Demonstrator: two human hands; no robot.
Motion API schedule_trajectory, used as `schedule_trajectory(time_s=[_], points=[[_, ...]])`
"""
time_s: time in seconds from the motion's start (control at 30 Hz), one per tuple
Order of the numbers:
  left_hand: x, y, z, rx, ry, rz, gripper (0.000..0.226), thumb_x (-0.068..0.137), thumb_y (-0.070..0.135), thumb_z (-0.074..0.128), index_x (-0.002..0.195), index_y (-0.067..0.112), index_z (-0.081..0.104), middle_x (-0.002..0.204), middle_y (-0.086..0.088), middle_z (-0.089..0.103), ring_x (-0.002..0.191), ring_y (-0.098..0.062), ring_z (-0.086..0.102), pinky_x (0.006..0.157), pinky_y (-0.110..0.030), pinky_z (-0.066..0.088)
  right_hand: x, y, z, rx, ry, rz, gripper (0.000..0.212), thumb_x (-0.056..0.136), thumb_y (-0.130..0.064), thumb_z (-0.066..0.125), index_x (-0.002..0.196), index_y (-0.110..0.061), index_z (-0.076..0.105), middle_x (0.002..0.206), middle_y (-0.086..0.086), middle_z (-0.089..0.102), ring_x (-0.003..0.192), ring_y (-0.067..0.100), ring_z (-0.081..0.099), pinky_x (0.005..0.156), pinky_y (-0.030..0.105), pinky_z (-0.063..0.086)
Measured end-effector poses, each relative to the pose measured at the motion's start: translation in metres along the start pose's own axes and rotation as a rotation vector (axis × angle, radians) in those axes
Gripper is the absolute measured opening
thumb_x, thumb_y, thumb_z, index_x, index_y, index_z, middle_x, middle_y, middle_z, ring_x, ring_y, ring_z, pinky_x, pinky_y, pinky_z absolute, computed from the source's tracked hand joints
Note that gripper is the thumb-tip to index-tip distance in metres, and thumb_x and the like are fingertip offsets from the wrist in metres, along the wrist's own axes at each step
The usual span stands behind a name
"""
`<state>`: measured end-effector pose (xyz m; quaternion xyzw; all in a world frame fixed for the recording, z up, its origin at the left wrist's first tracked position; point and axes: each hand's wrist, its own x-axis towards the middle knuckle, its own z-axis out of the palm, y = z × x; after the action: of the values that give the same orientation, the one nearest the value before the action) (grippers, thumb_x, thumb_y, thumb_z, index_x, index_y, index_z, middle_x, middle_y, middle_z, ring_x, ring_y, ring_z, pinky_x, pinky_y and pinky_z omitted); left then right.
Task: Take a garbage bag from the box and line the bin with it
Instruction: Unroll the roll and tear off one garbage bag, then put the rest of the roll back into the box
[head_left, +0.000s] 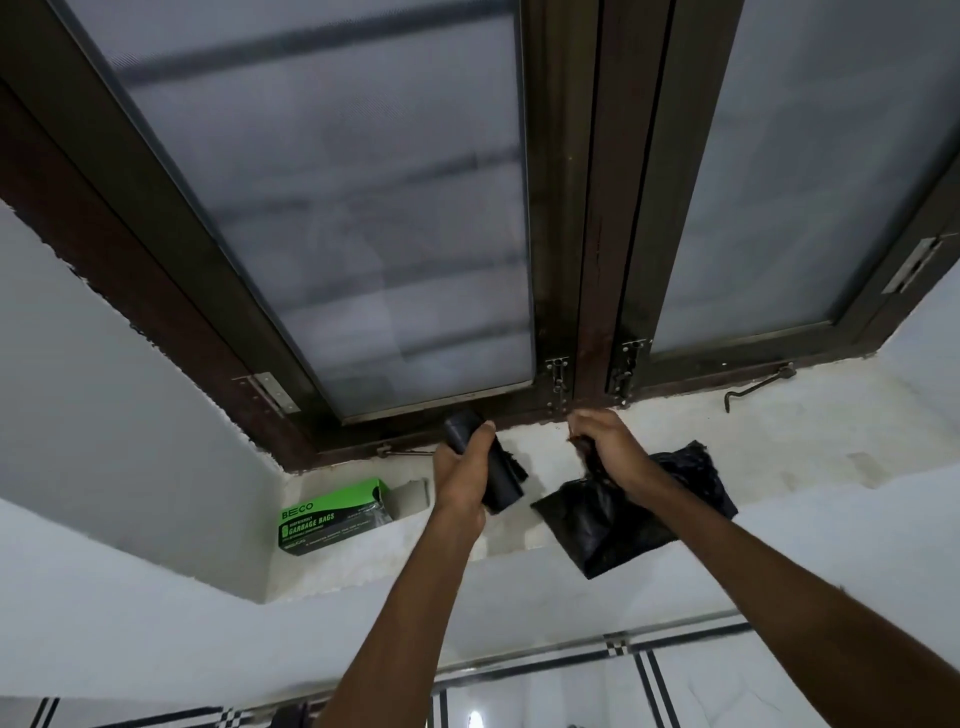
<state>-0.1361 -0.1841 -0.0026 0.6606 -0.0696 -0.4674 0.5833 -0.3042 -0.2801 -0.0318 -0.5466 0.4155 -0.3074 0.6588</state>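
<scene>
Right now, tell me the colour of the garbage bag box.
Green top, black front with white lettering; head view shows the box.

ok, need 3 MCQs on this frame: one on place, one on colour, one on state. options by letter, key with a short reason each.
1. Where does the garbage bag box lie?
A. On the window sill, to the left of both hands
B. On the floor
C. In the right hand

2. What colour is the bag in the right hand?
A. White
B. Black
C. Green

3. What is the left hand doing?
A. Hanging idle
B. Pressing flat on the glass
C. Gripping the roll of bags

Key: 1 A, the box sits on the sill near its left corner; 2 B, the crumpled plastic is black; 3 C, fingers are curled round the dark roll.
</scene>
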Motion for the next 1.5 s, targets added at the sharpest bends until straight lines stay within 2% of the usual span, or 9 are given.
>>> schedule_trajectory(time_s=[0.1,0.33,0.53,0.73,1.0,1.13,1.27,1.37,1.5], points=[[0.018,0.02,-0.037,0.013,0.142,0.042,0.034,0.079,0.033,0.077,0.09,0.013,0.051,0.096,-0.019,0.066,0.083,-0.032,0.066,0.083,-0.048,0.056,-0.001,0.007,-0.046,-0.474,0.099,-0.091,0.04,0.098,-0.013,0.05,0.06,-0.021,0.041,0.061,-0.005,0.041,0.05,-0.005,0.043,0.06,0.023,0.036],[0.007,0.019,-0.03,0.028,-0.026,0.055,0.035,0.081,0.024,0.076,0.106,0.008,0.058,0.099,-0.018,0.067,0.087,-0.032,0.066,0.088,-0.049,0.056,0.008,-0.03,-0.047,-0.232,0.427,-0.274,0.033,0.101,-0.013,0.047,0.069,-0.004,0.042,0.065,0.005,0.035,0.06,0.009,0.035,0.06,0.028,0.027],[0.001,-0.01,-0.013,0.068,-0.146,-0.042,0.038,0.08,0.028,0.077,0.107,0.008,0.06,0.093,-0.017,0.071,0.087,-0.033,0.069,0.088,-0.05,0.057,-0.001,-0.034,-0.021,-0.687,0.138,-0.479,0.008,0.095,-0.012,0.058,0.088,-0.012,0.063,0.083,-0.001,0.065,0.078,0.007,0.06,0.069,0.013,0.043],[0.004,-0.012,-0.021,0.049,-0.097,-0.05,0.029,0.084,0.025,0.073,0.105,0.009,0.059,0.09,-0.015,0.07,0.081,-0.029,0.067,0.077,-0.039,0.057,0.0,-0.002,-0.02,-1.234,0.123,-0.609,0.033,0.093,-0.04,0.059,0.117,-0.019,0.066,0.119,0.001,0.06,0.113,0.02,0.053,0.094,0.039,0.042],[0.009,-0.016,-0.029,-0.008,-0.039,-0.095,0.043,0.081,0.028,0.076,0.113,0.007,0.057,0.105,-0.019,0.069,0.093,-0.033,0.068,0.084,-0.045,0.057,-0.031,0.015,-0.051,-1.385,0.685,-0.664,0.026,0.078,-0.001,0.072,0.099,-0.013,0.062,0.122,0.019,0.058,0.115,0.035,0.046,0.09,0.047,0.035],[0.012,-0.014,-0.023,-0.154,-0.068,-0.147,0.05,0.079,0.022,0.078,0.121,0.005,0.058,0.104,-0.019,0.069,0.089,-0.033,0.068,0.078,-0.042,0.058,-0.052,0.011,-0.035,-1.448,0.517,-0.881,0.011,0.079,-0.014,0.066,0.088,-0.015,0.072,0.134,0.016,0.052,0.123,0.036,0.044,0.094,0.049,0.036],[0.012,-0.012,-0.02,-0.245,-0.09,-0.206,0.044,0.079,0.019,0.078,0.117,0.006,0.059,0.101,-0.017,0.067,0.089,-0.032,0.065,0.084,-0.044,0.056,-0.039,0.012,-0.037,-1.367,0.398,-0.59,0.02,0.085,-0.013,0.057,0.09,-0.012,0.076,0.129,0.015,0.062,0.128,0.035,0.049,0.101,0.048,0.04],[0.009,-0.004,-0.02,-0.345,-0.121,-0.266,0.034,0.081,0.019,0.076,0.109,0.008,0.059,0.092,-0.015,0.066,0.085,-0.029,0.065,0.082,-0.043,0.054,-0.041,-0.001,-0.016,-0.938,0.247,-0.398,0.021,0.092,-0.017,0.063,0.112,-0.019,0.068,0.117,0.002,0.067,0.11,0.022,0.063,0.095,0.035,0.048],[0.004,0.0,-0.014,-0.471,-0.171,-0.281,0.046,0.083,0.031,0.074,0.117,0.005,0.059,0.102,-0.017,0.066,0.095,-0.03,0.065,0.079,-0.042,0.054,-0.047,-0.002,0.041,-0.273,-0.073,0.075,0.076,0.077,-0.048,0.079,0.143,-0.033,0.043,0.129,-0.008,0.055,0.119,0.011,0.055,0.099,0.03,0.048]])
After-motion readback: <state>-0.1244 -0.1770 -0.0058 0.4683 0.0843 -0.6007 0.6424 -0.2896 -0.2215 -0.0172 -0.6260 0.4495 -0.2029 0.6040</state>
